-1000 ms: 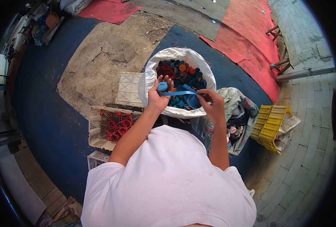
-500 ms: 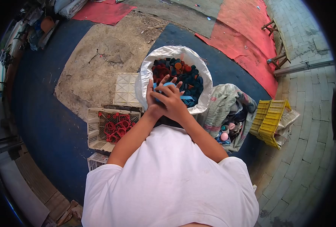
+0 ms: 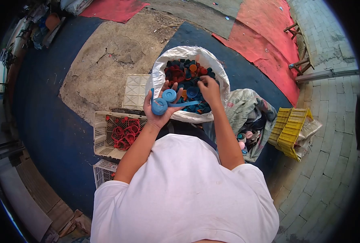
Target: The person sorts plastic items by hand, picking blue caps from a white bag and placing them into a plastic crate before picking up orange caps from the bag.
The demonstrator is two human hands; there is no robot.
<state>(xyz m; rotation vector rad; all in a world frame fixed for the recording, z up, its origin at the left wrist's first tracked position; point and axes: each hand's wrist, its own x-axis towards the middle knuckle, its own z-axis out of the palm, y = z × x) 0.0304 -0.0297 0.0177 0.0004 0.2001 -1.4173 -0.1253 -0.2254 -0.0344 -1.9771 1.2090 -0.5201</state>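
Two round light-blue caps with strap-like bands, a lower cap (image 3: 159, 106) and an upper cap (image 3: 169, 95), rest in my left hand (image 3: 157, 115), palm up with its fingers spread beneath them. One blue strap (image 3: 186, 104) stretches right from the palm over the sack. A white woven sack (image 3: 159, 69) stands open in front of me, holding red, orange, dark green and blue caps (image 3: 191, 92). Over the sack's right side is my right hand (image 3: 209, 90), its fingers curled together near the caps; whatever they hold is too small to make out.
At the left, a cream crate (image 3: 103, 148) contains red ring-shaped parts (image 3: 125, 135), with a pale flat crate (image 3: 135, 92) beyond it. On the right are a grey-green sack (image 3: 238, 101) of mixed items and a yellow crate (image 3: 284, 131). Wooden stool legs (image 3: 303, 65) stand farther right.
My hands have come apart. The left moved left and opened out, showing the blue caps; the right moved right and up over the caps in the sack.
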